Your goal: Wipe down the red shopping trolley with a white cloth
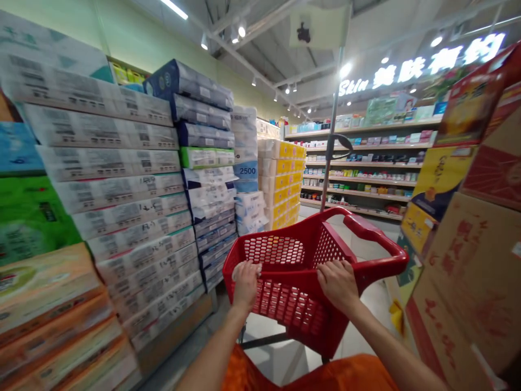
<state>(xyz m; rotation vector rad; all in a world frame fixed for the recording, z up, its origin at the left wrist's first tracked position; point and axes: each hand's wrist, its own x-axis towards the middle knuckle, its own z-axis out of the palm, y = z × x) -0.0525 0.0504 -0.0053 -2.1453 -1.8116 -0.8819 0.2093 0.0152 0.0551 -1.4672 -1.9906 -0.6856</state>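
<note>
Red plastic shopping cart (285, 304), directly in front of the wearer on a pale, smooth tiled floor (280, 361), standing in a narrow store aisle between tall stacks of goods. Its deep basket has walls pierced by rows of small rounded holes, like a coarse honeycomb, edged by a thick, glossy near rim (288, 276). A chunky, curved handle (372, 231) loops out to the right.

Both bare hands are clamped on the near rim, well apart from each other. The left hand (245, 279) grips near the basket's left corner, fingers bent over the edge; the right hand (337, 279) curls over the rim just beside the base of the handle. Bright orange cloth (345, 372) shows below the forearms.

Beyond the basket rises a slim, straight metal pole (330, 136) topped by a pale flag (321, 24); whether it joins the cart cannot be told.

Left of the cart are flat, oblong white packs (138, 163) in crinkly, shiny film, next to dark blue packs (203, 138) and yellow-and-white bundles (285, 182). On the right, stiff, square-edged brown cardboard cartons (476, 277) are piled high. Straight shelves (366, 146) of small packages line the background under glowing sign letters (419, 65).
</note>
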